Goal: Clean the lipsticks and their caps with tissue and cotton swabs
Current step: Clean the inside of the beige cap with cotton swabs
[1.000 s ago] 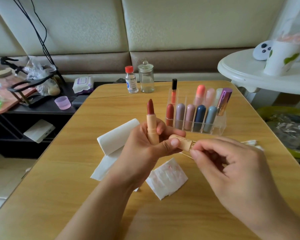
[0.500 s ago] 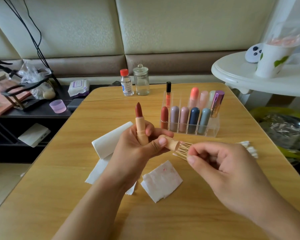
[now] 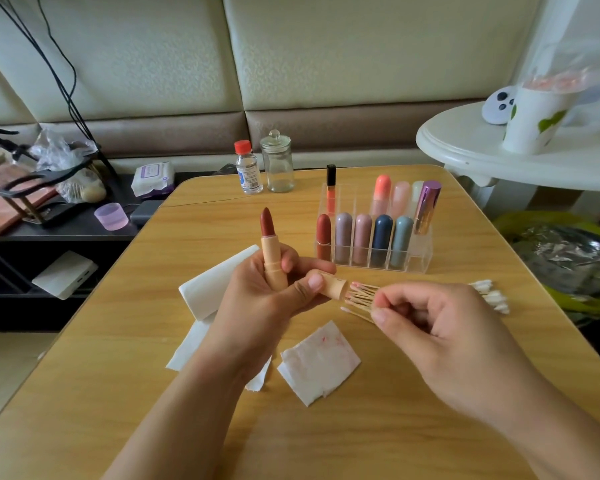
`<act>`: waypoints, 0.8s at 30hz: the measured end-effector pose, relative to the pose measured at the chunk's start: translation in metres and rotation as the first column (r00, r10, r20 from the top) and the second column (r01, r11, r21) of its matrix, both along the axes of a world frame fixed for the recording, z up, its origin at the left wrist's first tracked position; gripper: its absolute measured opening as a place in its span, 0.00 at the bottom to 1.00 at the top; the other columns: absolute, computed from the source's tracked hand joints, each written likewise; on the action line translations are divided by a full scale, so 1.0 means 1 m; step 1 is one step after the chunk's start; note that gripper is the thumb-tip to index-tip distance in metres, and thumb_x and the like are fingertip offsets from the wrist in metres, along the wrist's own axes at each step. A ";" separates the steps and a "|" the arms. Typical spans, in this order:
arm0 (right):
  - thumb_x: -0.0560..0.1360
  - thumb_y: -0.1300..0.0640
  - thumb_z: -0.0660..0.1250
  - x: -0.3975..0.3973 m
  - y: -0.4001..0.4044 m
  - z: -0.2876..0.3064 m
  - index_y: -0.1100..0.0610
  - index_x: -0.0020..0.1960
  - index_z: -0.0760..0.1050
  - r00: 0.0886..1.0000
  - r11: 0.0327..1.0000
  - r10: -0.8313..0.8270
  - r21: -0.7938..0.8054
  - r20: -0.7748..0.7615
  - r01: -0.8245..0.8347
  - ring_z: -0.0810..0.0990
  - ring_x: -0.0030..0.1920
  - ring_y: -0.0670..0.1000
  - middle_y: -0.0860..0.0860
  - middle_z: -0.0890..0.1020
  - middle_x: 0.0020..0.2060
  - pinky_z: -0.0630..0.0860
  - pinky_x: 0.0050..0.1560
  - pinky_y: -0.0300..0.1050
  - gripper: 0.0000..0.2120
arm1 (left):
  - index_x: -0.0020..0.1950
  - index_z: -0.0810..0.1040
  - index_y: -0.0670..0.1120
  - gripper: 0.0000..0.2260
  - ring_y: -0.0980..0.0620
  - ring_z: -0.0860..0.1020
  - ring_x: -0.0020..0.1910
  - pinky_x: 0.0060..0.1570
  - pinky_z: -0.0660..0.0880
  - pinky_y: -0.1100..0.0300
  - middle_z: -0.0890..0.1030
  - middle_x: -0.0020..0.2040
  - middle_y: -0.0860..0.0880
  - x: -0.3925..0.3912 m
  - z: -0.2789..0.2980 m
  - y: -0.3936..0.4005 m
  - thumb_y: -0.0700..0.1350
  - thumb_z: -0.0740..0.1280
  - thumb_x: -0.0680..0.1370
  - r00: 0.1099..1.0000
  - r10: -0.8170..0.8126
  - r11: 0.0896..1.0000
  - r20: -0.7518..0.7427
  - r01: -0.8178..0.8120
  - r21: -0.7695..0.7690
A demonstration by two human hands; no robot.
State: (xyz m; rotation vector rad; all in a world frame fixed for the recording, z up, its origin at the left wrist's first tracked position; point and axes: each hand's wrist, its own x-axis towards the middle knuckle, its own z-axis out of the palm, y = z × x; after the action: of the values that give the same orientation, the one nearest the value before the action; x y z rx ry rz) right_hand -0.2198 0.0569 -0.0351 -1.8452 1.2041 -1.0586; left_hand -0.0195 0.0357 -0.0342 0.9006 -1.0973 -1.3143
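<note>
Left hand [image 3: 257, 299] gripping lipstick [image 3: 270, 251] and cap [image 3: 333, 288], right hand [image 3: 440, 327] pinching cotton swabs [image 3: 361, 299], tips seemingly at cap mouth

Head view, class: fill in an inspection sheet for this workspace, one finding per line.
Surface: wooden table, bare in front.
Job's things: left hand grips open lipstick and cap; right hand holds swabs at cap mouth; stained tissue; organizer of lipsticks.
Clutter: bottle, jar.
Fingers: both hands' curled.
Cables: black cables on wall.
Surroundings: white side table, cushioned bench.
</note>
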 end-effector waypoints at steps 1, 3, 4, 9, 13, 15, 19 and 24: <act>0.76 0.57 0.70 -0.001 -0.002 -0.002 0.49 0.37 0.81 0.998 0.999 -0.041 -0.025 -0.041 0.040 0.75 0.30 0.44 0.46 0.81 0.31 0.70 0.30 0.34 0.09 | 0.42 0.65 0.44 0.15 0.44 0.84 0.45 0.46 0.80 0.56 0.84 0.45 0.40 0.000 0.000 0.000 0.33 0.72 0.71 1.000 -0.003 1.000 -0.010 0.003 0.007; 0.75 0.57 0.69 -0.001 -0.003 -0.003 0.47 0.36 0.79 0.983 0.983 -0.150 -0.120 -0.105 0.137 0.78 0.31 0.42 0.41 0.80 0.31 0.69 0.30 0.30 0.10 | 0.41 0.66 0.44 0.15 0.44 0.84 0.45 0.46 0.80 0.56 0.84 0.45 0.40 0.000 0.000 0.001 0.33 0.72 0.71 1.000 -0.012 1.000 -0.023 0.012 0.017; 0.75 0.56 0.68 0.000 -0.002 -0.002 0.47 0.37 0.79 0.975 0.968 -0.194 -0.183 -0.111 0.172 0.79 0.33 0.42 0.41 0.80 0.31 0.71 0.30 0.30 0.08 | 0.41 0.66 0.44 0.14 0.43 0.84 0.46 0.46 0.80 0.55 0.84 0.46 0.39 -0.001 0.000 0.001 0.34 0.72 0.71 1.000 -0.013 1.000 -0.011 0.013 0.014; 0.74 0.59 0.70 0.004 0.002 -0.004 0.53 0.43 0.81 0.960 0.908 -0.246 -0.378 -0.133 0.180 0.79 0.37 0.46 0.42 0.80 0.33 0.74 0.35 0.36 0.03 | 0.41 0.67 0.43 0.12 0.42 0.84 0.47 0.48 0.80 0.54 0.84 0.46 0.39 -0.001 -0.003 0.000 0.35 0.70 0.70 0.998 -0.002 1.000 0.066 0.003 -0.023; 0.74 0.62 0.71 0.006 0.002 -0.009 0.54 0.42 0.84 0.948 0.917 -0.231 -0.374 -0.218 0.138 0.78 0.36 0.46 0.44 0.80 0.33 0.73 0.34 0.38 0.05 | 0.41 0.66 0.44 0.12 0.41 0.82 0.49 0.53 0.79 0.47 0.84 0.48 0.39 -0.002 -0.006 -0.002 0.33 0.69 0.70 0.995 0.000 0.998 0.104 0.007 -0.066; 0.74 0.61 0.71 0.007 0.003 -0.008 0.54 0.40 0.84 0.957 0.931 -0.171 -0.355 -0.234 0.079 0.76 0.33 0.48 0.45 0.78 0.30 0.70 0.29 0.40 0.06 | 0.41 0.66 0.44 0.13 0.41 0.81 0.49 0.56 0.76 0.43 0.84 0.47 0.40 -0.002 -0.007 -0.003 0.32 0.69 0.70 0.990 0.002 0.995 0.144 0.012 -0.095; 0.74 0.58 0.72 0.007 0.001 -0.004 0.53 0.44 0.86 0.983 0.934 -0.154 -0.338 -0.104 0.111 0.78 0.33 0.41 0.40 0.80 0.31 0.68 0.31 0.27 0.04 | 0.42 0.65 0.43 0.14 0.42 0.82 0.51 0.53 0.78 0.48 0.84 0.46 0.41 -0.005 -0.006 -0.001 0.31 0.69 0.70 0.988 -0.064 0.989 0.142 0.082 -0.126; 0.74 0.61 0.74 0.005 0.000 -0.006 0.53 0.37 0.85 0.990 0.960 -0.090 -0.274 -0.113 0.056 0.74 0.28 0.46 0.44 0.77 0.26 0.64 0.29 0.27 0.07 | 0.42 0.66 0.44 0.14 0.37 0.81 0.52 0.56 0.77 0.44 0.84 0.46 0.41 -0.006 -0.006 0.001 0.31 0.70 0.71 0.984 -0.092 0.981 0.152 0.116 -0.159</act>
State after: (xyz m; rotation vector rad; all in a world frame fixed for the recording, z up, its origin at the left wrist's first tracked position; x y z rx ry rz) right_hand -0.2147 0.0572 -0.0410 -2.1157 1.2584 -1.2142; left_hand -0.0252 0.0363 -0.0405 0.8320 -1.3626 -1.2357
